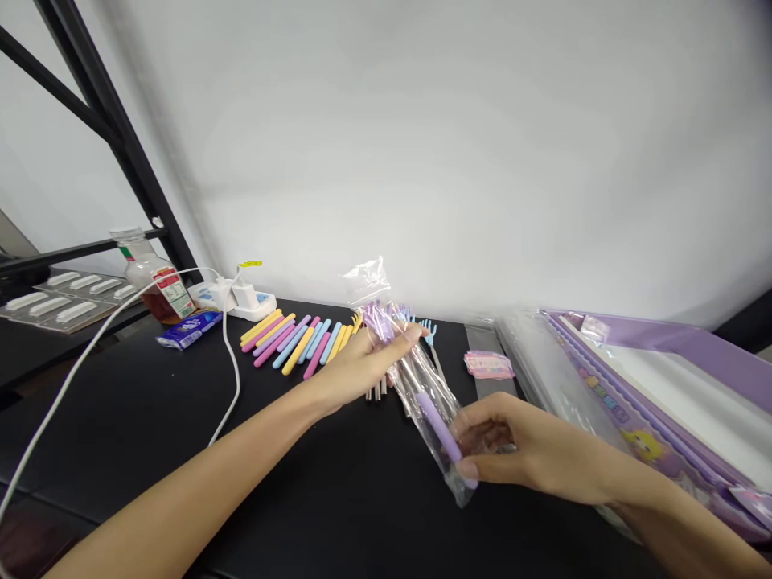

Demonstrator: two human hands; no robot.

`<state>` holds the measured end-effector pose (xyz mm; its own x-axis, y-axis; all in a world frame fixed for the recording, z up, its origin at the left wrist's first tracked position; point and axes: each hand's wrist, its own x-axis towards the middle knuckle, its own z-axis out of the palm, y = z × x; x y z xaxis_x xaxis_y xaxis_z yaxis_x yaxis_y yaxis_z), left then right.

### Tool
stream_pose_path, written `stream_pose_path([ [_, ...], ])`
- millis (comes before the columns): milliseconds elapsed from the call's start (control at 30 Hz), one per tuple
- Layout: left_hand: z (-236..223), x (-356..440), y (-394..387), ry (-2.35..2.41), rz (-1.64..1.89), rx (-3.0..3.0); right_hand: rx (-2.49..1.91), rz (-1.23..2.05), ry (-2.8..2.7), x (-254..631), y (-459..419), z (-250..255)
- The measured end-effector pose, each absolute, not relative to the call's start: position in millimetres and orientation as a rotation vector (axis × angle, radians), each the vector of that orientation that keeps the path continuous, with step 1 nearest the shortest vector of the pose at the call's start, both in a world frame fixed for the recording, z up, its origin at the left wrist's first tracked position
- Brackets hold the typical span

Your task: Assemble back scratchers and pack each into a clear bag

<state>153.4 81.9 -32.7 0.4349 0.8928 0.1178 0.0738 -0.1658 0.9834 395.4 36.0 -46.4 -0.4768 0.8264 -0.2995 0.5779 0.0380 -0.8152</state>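
Note:
A purple back scratcher (439,426) with a hand-shaped head and a metal rod lies inside a long clear plastic bag (369,281). Near its head, my left hand (359,366) is closed around the bag and scratcher. My right hand (524,446) has thumb and fingers at the bag's lower end, pinching the purple handle through the film. Behind and left of my left hand is a row of several back scratchers (297,350) with yellow, pink, blue and purple handles; some of their rods are hidden. A blue scratcher head (429,331) shows just beyond the bag.
Pink printed cards (488,364) lie right of the bag. Farther right are a pile of clear bags (524,354) and a purple box (675,334). To the left stand a power strip (256,305), white cable (232,362), blue packet (188,330) and glass bottle (145,269).

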Motion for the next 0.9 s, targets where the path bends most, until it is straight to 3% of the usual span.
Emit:
stream_pose_path([
  [133, -36.6, 149.8, 89.6, 0.909, 0.877, 1.442, -1.534, 1.336, -2.155, 400.3, 34.7, -46.2],
  [433, -38.2, 146.3, 102.3, 0.933, 1.189, 1.49, -1.469, 1.446, -2.193, 408.0, 44.4, -44.0],
  [667, -45.2, 146.8, 102.0, 0.842, 1.073, 1.311, -1.501, 1.576, -2.187, 407.7, 43.4, -34.6],
  [900, -59.5, 142.7, 119.3, 1.173, 1.136, 1.72, -1.532, 1.473, -2.245, 406.0, 45.9, -39.9],
])
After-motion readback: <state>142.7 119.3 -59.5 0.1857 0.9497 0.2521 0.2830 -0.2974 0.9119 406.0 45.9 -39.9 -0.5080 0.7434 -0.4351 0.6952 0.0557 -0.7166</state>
